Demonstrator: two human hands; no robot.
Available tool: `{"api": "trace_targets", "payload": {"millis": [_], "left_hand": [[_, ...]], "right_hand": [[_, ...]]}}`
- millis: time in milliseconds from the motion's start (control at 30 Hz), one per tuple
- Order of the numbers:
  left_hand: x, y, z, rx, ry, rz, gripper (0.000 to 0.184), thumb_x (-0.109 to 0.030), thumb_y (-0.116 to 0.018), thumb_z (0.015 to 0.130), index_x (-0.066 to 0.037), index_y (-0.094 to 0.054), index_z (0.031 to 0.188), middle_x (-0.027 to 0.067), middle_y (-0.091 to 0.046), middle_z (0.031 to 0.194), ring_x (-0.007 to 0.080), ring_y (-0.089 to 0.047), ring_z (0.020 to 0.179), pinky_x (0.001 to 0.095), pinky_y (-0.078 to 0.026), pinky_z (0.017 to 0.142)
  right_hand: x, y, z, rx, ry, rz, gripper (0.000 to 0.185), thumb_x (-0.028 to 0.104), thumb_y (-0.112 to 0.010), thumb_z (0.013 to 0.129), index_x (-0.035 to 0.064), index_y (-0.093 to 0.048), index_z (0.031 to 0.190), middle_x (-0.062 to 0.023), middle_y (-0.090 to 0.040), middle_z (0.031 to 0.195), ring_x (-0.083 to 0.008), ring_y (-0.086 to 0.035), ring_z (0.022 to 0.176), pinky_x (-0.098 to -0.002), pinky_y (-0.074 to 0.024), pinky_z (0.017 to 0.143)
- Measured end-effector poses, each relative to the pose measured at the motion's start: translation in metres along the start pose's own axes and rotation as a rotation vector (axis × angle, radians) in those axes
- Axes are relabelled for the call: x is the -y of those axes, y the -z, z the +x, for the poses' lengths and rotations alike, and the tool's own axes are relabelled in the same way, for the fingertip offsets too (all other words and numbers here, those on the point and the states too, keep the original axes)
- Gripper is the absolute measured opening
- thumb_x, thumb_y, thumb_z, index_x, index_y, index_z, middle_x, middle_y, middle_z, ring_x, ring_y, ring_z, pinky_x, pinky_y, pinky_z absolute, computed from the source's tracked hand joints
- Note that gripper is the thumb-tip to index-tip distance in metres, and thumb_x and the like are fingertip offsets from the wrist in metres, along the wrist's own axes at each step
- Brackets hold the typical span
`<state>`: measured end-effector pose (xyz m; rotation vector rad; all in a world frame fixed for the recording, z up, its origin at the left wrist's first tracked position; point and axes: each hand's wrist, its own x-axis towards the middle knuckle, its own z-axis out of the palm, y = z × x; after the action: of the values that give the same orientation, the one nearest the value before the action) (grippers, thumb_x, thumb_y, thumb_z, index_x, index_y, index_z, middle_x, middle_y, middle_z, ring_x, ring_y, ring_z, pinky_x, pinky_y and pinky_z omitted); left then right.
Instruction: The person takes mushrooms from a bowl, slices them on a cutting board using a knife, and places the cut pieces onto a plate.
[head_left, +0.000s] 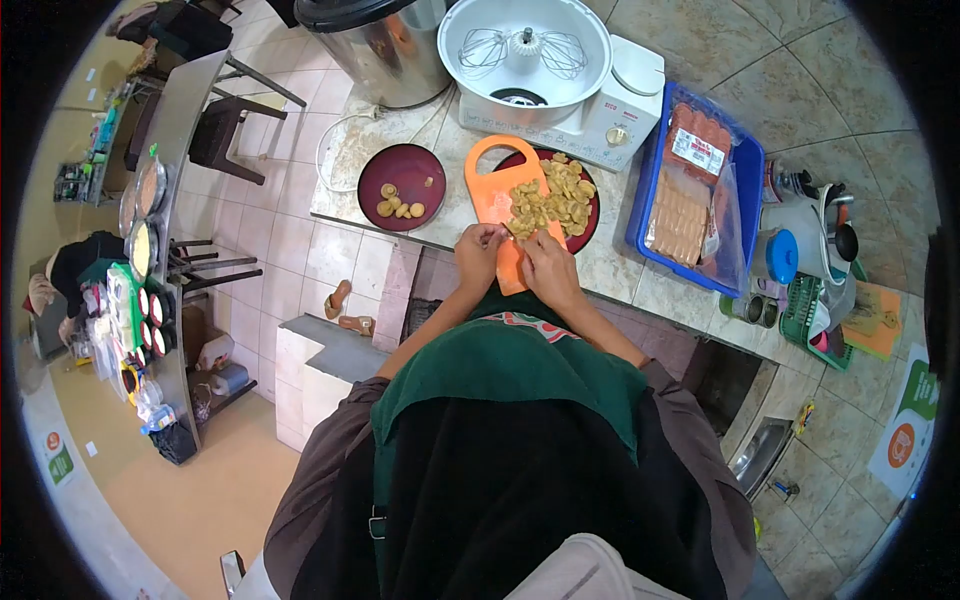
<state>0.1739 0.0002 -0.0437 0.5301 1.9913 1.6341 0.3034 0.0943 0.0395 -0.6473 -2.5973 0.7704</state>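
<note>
My left hand point(480, 252) is closed in a pinch at the left edge of an orange cutting board point(488, 190). My right hand point(550, 266) is also closed, at the board's right side near its lower end. What either set of fingers holds is too small or hidden to make out. Yellow-brown slices point(535, 205) are heaped on the board just beyond my fingers. More slices lie on a dark red plate point(592, 228) partly under the board. Left of it, a second dark red plate point(405, 160) carries several small tan round pieces point(386, 208).
A mixer point(630, 105) with a white bowl point(525, 100) and whisks stands behind the board, beside a large metal pot point(395, 60). At right, a blue tray point(640, 235) holds packs of sausages point(675, 215). Jars and a green rack point(797, 310) stand farther right. A person is at the far left.
</note>
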Motion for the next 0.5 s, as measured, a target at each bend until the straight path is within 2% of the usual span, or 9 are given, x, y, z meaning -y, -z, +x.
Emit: {"api": "trace_targets", "payload": {"millis": [100, 267, 400, 500], "left_hand": [[-0.011, 0.003, -0.001, 0.056, 0.053, 0.067, 0.014, -0.004, -0.07, 0.095, 0.007, -0.068, 0.102, 0.0126, -0.073, 0.096, 0.0166, -0.073, 0.087, 0.0273, -0.058, 0.079], [-0.022, 0.004, -0.003, 0.031, 0.019, 0.171, 0.013, -0.006, -0.072, 0.093, 0.005, -0.071, 0.101, 0.0123, -0.074, 0.093, 0.0151, -0.072, 0.083, 0.0277, -0.058, 0.077], [-0.02, 0.005, -0.003, 0.014, 0.048, 0.188, 0.017, -0.009, -0.072, 0.094, 0.005, -0.072, 0.103, 0.0123, -0.075, 0.092, 0.0149, -0.072, 0.084, 0.028, -0.057, 0.076], [-0.026, 0.004, 0.004, 0.036, 0.012, 0.126, 0.017, -0.01, -0.073, 0.092, 0.003, -0.073, 0.103, 0.0157, -0.074, 0.092, 0.02, -0.073, 0.077, 0.0321, -0.057, 0.07]], "right_hand": [[-0.001, -0.008, 0.007, 0.017, -0.014, -0.005, 0.022, 0.003, -0.067, 0.081, 0.0035, -0.069, 0.104, -0.0153, -0.059, 0.092, -0.0353, -0.065, 0.084, -0.0457, -0.055, 0.069], [-0.006, -0.027, 0.015, -0.011, -0.025, 0.066, 0.022, 0.002, -0.066, 0.079, 0.0028, -0.069, 0.1, -0.016, -0.059, 0.091, -0.0351, -0.064, 0.088, -0.0454, -0.0547, 0.07], [-0.002, -0.013, -0.021, 0.034, -0.092, 0.056, 0.021, 0.002, -0.065, 0.082, 0.002, -0.068, 0.103, -0.0149, -0.06, 0.093, -0.0348, -0.066, 0.086, -0.0449, -0.0551, 0.07], [-0.006, 0.004, -0.049, 0.029, -0.145, 0.114, 0.02, 0.002, -0.065, 0.085, 0.0018, -0.068, 0.105, -0.0139, -0.061, 0.094, -0.0348, -0.066, 0.083, -0.045, -0.0549, 0.07]]}}
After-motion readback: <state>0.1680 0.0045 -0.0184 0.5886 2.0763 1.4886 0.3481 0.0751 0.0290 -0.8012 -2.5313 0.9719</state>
